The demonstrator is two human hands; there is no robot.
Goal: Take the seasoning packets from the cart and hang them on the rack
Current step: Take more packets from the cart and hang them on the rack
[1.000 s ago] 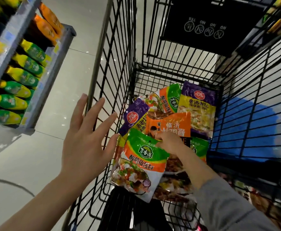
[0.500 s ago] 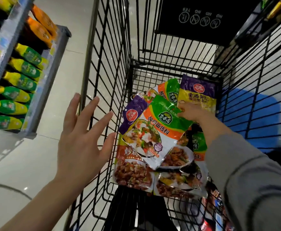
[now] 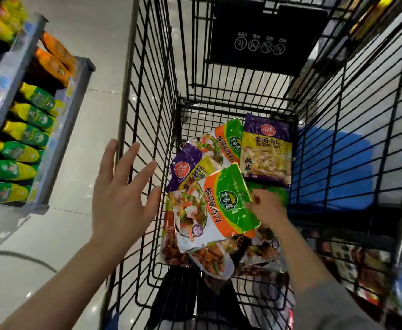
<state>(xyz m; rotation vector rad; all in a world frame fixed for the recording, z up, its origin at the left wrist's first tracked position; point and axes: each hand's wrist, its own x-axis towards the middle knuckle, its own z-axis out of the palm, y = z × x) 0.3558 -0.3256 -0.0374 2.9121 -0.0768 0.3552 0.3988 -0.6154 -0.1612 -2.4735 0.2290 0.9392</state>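
1. A shop aisle with a pale tiled floor (image 3: 59,234); a shelf (image 3: 59,129) of green and yellow bottles stands at the left, and a black wire cart (image 3: 147,67) fills the middle of the view.
2. In the cart lies a heap of seasoning packets (image 3: 219,256) — a purple and yellow packet (image 3: 266,151) at the far side, darker ones nearer.
3. The right hand (image 3: 265,206) reaches down into the cart and pinches the top edge of a green and orange packet (image 3: 228,206), which sits on top of the heap, tilted.
4. The left hand (image 3: 121,194) hovers at the cart's left wall, fingers spread and straight, holding nothing.
5. No rack is in view, so I cannot tell how many packets already hang.
6. By my judgement the task is at a picking step — one packet is in hand, not yet clear of the cart, and a good many wait in the heap.
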